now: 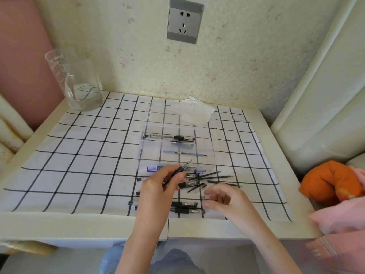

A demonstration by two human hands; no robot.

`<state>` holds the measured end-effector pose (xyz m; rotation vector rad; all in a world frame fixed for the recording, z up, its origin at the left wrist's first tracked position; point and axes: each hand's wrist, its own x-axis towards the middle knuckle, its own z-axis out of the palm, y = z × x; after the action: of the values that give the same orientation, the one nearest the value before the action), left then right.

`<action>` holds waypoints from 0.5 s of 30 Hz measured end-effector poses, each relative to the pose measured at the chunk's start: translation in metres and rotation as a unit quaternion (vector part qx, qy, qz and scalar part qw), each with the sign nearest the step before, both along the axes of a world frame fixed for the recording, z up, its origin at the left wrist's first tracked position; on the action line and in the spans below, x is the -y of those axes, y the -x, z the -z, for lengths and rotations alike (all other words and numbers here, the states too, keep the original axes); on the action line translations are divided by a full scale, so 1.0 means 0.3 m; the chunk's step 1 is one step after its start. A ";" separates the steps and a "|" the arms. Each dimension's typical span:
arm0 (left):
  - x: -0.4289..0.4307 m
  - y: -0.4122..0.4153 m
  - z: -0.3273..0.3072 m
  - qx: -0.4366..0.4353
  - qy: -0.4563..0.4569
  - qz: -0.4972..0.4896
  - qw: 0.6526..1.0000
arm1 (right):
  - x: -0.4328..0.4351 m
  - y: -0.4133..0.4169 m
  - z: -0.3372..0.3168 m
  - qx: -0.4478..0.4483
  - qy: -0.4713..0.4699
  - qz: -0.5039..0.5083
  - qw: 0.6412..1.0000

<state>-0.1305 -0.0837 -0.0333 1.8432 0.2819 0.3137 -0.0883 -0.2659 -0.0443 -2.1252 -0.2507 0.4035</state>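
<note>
A glass jug [79, 84] with a little water stands at the table's [65, 224] far left corner, on the edge of a grid cloth [83, 155]. Near the middle, a clear box [209, 149] lies open; a black pen [169, 137] rests in its back compartment and a thin blue one [184, 153] in the front compartment. A tissue [194, 112] lies just behind the box, and a socket [185, 20] sits on the wall above.

The left hand [158, 186] pinches a dark pen [180, 170] between thumb and fingers. The pen is tilted, its tip pointing up and right over the box's front edge. Just right of it, loose refills [213, 177] lie scattered on the cloth, and 2 more pens [185, 207] lie side by side nearer the table's front edge, between the hands.

The right hand [223, 198] hovers low over the cloth with fingers loosely curled, thumb and forefinger apart, gripping nothing that can be seen.

At the far right, an orange cushion [329, 180] lies beside the table.
</note>
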 end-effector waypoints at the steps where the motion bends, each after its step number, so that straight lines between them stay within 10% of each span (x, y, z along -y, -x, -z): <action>1: 0.002 -0.001 0.000 0.000 -0.001 0.000 1.000 | -0.002 0.004 0.007 0.004 -0.004 0.000 1.000; 7: 0.005 0.000 0.003 -0.006 0.003 0.004 1.000 | -0.050 0.001 0.005 0.048 0.018 -0.014 0.999; 15: 0.007 0.002 0.000 -0.003 0.017 0.008 1.000 | -0.117 -0.070 -0.122 -0.039 -0.269 0.124 0.954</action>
<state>-0.1310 -0.0857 -0.0333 1.8118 0.2753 0.2918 -0.0672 -0.2306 -0.0077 -1.5753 -0.0365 0.2350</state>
